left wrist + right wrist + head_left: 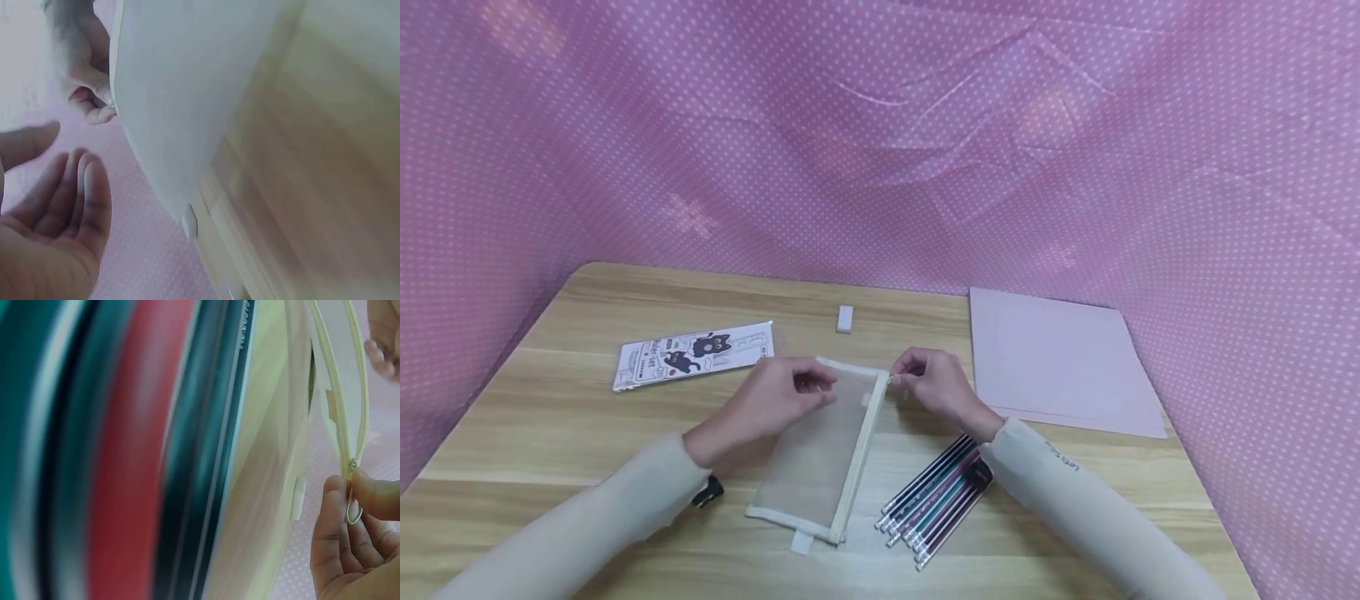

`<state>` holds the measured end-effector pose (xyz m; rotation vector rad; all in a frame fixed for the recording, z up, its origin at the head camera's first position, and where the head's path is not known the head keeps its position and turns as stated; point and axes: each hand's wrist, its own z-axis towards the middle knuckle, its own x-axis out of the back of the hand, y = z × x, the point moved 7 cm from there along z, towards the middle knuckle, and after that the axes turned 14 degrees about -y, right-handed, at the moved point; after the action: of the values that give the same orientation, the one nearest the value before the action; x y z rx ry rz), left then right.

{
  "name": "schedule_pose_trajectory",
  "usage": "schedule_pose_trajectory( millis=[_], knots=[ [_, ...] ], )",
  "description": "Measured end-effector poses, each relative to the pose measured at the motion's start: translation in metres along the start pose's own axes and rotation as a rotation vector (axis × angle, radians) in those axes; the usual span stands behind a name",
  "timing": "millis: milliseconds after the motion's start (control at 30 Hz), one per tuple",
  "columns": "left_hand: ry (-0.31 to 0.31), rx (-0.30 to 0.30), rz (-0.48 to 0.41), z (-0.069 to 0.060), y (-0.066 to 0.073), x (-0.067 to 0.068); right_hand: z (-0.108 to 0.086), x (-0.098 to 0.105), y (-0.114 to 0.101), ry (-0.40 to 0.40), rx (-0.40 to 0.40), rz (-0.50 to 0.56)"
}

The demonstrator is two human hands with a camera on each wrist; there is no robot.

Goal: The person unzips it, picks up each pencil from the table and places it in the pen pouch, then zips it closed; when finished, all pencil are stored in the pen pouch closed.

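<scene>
A sheer mesh zipper pouch (822, 450) with cream edging lies slantwise on the table between the hands. At its far right corner my right hand (934, 382) pinches the zipper pull (353, 509), which has a small cord loop. In the right wrist view the two zipper tapes stand apart along the pouch's mouth. My left hand (778, 393) hovers over the pouch's left side, thumb and loosely bent fingers apart with nothing between them. Several striped pencils (928, 504) with metal ends lie beside the pouch, partly under the right forearm.
A packaged ruler set (696, 354) with black cats lies at the left. A white eraser (845, 319) is farther back. Pale pink sheets (1060, 362) lie at the right. A small black object (708, 492) shows beside the left sleeve; another (978, 473) sits on the pencils.
</scene>
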<state>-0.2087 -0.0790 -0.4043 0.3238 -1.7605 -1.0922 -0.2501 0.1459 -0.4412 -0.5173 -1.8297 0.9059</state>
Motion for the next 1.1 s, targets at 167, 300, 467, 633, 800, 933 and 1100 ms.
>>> schedule_pose_trajectory(
  millis=[167, 300, 467, 633, 800, 933, 1100],
  knots=[
    [0.04, 0.041, 0.033, 0.025, 0.008, -0.009, 0.002, -0.001, 0.0, -0.009, -0.004, 0.049],
    [-0.003, 0.095, 0.096, 0.034, 0.015, -0.029, 0.002, -0.002, -0.001, -0.017, -0.005, 0.094],
    [-0.047, 0.134, 0.175, 0.037, 0.015, -0.047, 0.002, -0.005, -0.003, -0.047, 0.005, 0.184],
    [-0.056, 0.128, 0.143, 0.036, 0.008, -0.052, 0.003, -0.009, -0.002, -0.09, 0.009, 0.275],
    [-0.046, 0.118, 0.103, 0.035, 0.002, -0.052, 0.003, -0.01, -0.004, -0.083, 0.02, 0.256],
    [-0.054, 0.149, 0.092, 0.032, -0.002, -0.051, 0.003, -0.012, -0.005, -0.086, 0.024, 0.253],
    [-0.097, 0.183, 0.102, 0.026, -0.006, -0.053, 0.004, -0.013, -0.004, -0.071, 0.03, 0.252]
  ],
)
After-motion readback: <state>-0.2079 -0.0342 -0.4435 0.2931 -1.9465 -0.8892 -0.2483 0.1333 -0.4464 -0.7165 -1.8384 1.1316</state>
